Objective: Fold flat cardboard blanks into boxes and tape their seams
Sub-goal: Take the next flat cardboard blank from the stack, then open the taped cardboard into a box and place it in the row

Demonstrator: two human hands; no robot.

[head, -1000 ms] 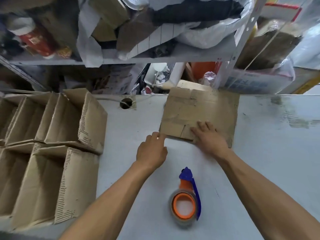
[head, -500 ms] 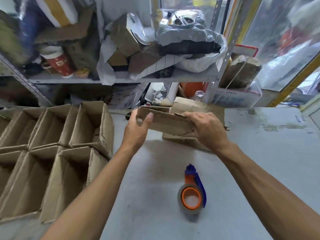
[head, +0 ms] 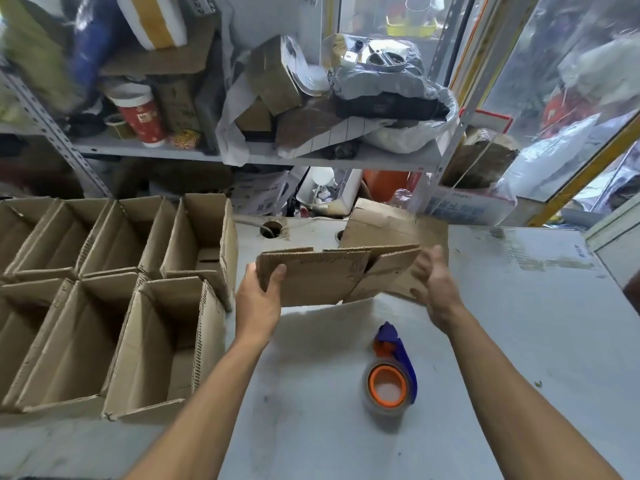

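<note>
A flat brown cardboard blank [head: 322,277] hangs above the grey table [head: 519,323], partly spread open. My left hand [head: 258,301] grips its left edge, thumb on the near face. My right hand [head: 434,289] is at the blank's right end with fingers spread; it looks blurred and I cannot tell if it touches the flap. More flat blanks [head: 391,223] lie stacked on the table behind. A tape dispenser [head: 389,382] with an orange core and blue handle lies on the table below my hands.
Several folded open-topped boxes [head: 173,341] stand in two rows at the left. A cluttered metal shelf [head: 259,155] runs along the back. A cable hole [head: 270,229] is in the table near the boxes.
I lifted the blank off the stack and brought it nearer. My right hand has let go of its top edge and now hovers spread at its right end. The view tilted up.
</note>
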